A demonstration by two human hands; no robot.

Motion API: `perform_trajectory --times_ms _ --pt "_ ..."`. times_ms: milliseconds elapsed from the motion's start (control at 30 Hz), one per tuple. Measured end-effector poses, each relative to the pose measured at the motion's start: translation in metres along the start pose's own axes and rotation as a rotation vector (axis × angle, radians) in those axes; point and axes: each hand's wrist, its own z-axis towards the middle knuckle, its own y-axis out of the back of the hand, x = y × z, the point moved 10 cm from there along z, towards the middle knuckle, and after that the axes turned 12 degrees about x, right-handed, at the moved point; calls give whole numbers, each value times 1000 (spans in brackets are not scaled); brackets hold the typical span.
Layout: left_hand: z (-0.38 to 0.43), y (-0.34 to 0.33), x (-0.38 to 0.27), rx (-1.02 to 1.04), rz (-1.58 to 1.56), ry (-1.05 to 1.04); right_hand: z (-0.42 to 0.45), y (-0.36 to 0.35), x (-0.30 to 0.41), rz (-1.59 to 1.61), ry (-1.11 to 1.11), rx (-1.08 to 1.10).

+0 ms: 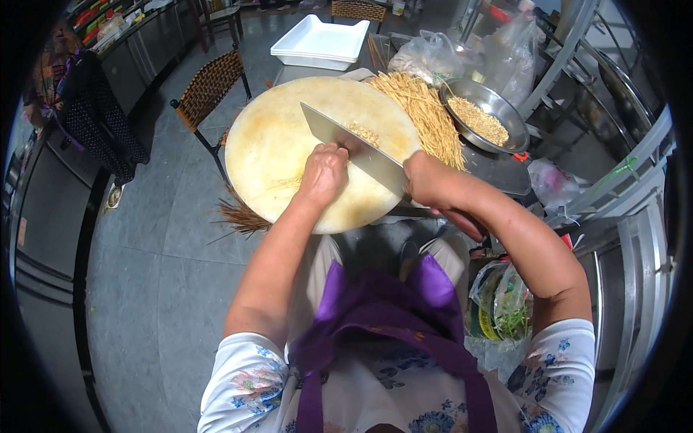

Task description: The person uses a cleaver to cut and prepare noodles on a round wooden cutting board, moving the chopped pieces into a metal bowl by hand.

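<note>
My right hand (pixel 430 178) grips the handle of a broad-bladed cleaver (pixel 346 138), its blade slanting across a round, pale chopping board (pixel 260 130). Fingers curled, my left hand (pixel 325 170) presses down on a small bunch of thin tan strips (pixel 289 181) close against the blade. The strips' ends poke out to the left of that hand; the rest lies hidden under it. Beyond the blade sits a little heap of chopped bits (pixel 364 132). A large pile of long, noodle-like tan strips (pixel 419 113) lies at the board's right edge.
Behind the strips, a steel bowl (pixel 520 138) holds chopped bits. White plastic trays (pixel 319 40) are stacked at the far side, near clear plastic bags (pixel 427 57). A woven-back chair (pixel 211 89) and a bundle of brown bristles (pixel 243 214) are left of the board. Metal shelving (pixel 568 59) rises at right.
</note>
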Motion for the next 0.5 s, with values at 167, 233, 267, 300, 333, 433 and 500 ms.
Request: perform_trajectory --times_ms 167,233,267,300,333,433,500 --pt "6 -2 -1 -13 -37 -18 45 23 46 66 129 -244" --pt "-1 -6 2 95 -37 20 49 20 53 -65 163 -272" --pt "-3 0 2 61 -19 22 53 18 35 22 83 -193" --pt "-11 4 6 27 -2 41 54 13 21 101 7 -98" --pt "-12 3 8 27 -51 45 55 5 4 170 -23 -9" --pt "-9 0 12 15 -102 73 26 9 -27 370 28 -128" --pt "1 -1 9 -14 -68 58 10 15 -40 444 46 -200"
